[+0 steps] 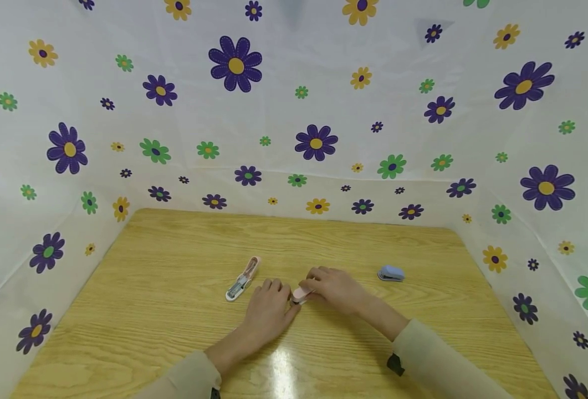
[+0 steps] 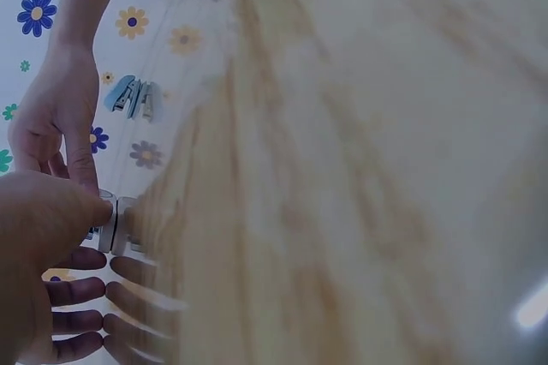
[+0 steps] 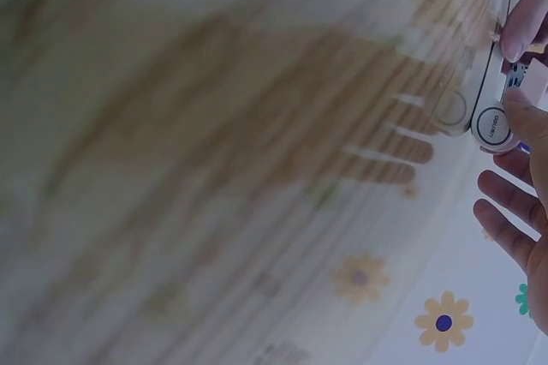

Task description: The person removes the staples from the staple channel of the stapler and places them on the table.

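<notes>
So the little pink-and-white stapler (image 1: 301, 294) is on the tabletop (image 1: 149, 327), right between both hands. Left hand (image 1: 267, 310) has it pinched between thumb and index finger; right hand (image 1: 337, 288) has thumb and fingertips gripping the pink top end. Looks to me like they're mid-way through working the top, so the next move probably calls for a steady base while the top gets guided. Another stapler (image 1: 243, 280) lies splayed open just left of the left hand, and a blue stapler (image 1: 390, 273) sits off to the right.
</notes>
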Tool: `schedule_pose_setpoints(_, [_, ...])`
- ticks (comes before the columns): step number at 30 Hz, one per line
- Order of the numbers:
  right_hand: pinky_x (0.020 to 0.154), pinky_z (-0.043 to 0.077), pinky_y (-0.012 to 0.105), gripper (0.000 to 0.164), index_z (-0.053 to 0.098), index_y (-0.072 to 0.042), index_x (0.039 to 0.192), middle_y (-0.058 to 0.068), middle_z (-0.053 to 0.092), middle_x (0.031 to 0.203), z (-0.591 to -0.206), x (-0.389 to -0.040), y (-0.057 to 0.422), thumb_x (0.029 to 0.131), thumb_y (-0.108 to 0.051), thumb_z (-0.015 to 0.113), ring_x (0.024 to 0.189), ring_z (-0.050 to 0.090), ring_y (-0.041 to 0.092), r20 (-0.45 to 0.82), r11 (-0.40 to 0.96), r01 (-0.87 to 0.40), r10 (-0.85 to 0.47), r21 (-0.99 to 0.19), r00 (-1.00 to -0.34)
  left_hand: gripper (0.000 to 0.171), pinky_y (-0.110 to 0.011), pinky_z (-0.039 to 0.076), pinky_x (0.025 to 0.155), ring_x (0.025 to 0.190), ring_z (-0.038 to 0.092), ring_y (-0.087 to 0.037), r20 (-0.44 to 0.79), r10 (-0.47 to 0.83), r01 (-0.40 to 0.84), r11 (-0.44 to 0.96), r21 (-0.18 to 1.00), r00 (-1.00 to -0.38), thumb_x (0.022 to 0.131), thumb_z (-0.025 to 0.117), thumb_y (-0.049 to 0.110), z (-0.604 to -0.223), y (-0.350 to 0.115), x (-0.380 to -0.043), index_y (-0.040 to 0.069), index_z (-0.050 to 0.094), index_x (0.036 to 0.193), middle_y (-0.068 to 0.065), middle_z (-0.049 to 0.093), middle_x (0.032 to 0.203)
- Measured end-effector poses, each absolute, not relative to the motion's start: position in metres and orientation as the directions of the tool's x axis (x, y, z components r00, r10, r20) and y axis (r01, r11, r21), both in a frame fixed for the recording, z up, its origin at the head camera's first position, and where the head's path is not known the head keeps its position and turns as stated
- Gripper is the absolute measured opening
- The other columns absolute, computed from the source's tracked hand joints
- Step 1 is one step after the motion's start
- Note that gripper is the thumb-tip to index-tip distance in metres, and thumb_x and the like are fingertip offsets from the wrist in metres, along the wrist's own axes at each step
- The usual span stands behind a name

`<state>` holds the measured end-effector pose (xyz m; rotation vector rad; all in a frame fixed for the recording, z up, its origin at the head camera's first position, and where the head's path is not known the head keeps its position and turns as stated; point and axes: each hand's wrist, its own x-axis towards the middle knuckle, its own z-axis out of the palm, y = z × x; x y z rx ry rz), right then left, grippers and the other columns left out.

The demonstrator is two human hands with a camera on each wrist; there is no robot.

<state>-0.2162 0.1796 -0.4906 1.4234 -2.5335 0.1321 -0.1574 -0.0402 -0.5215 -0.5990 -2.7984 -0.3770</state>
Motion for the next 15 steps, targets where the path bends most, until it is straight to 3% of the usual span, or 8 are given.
schedule_pose_setpoints(9, [0.083, 0.060, 0.027, 0.024, 0.073, -0.021, 0.120, -0.004, 0.072, 0.110, -0.4905, -0.2137, 0.1772, 0.097, -0.028, 0.076, 0.096, 0.070, 0.011, 0.232, 0.523, -0.851, -0.834, 0.039, -0.501, 0.031, -0.033, 0.047, 0.071, 0.088, 0.059, -0.020, 0.322, 0.353, 0.429, 0.879, 0.208, -0.878, 0.092, 0.080, 0.045, -0.5252, -0.0406, -0.1589, 0.018, 0.066, 0.090, -0.003, 0.066, 0.096])
schedule_pose_setpoints(15, [0.077, 0.057, 0.022, 0.024, 0.074, -0.021, 0.116, -0.005, 0.069, 0.103, -0.4917, -0.2174, 0.1770, 0.094, -0.030, 0.079, 0.089, 0.065, 0.008, 0.255, 0.505, -0.863, -0.837, 0.015, -0.485, 0.032, -0.032, 0.045, 0.071, 0.086, 0.057, -0.019, 0.318, 0.352, 0.427, 0.881, 0.204, -0.880, 0.093, 0.078, 0.047, -0.5258, -0.0395, -0.1594, 0.018, 0.065, 0.091, -0.002, 0.064, 0.094])
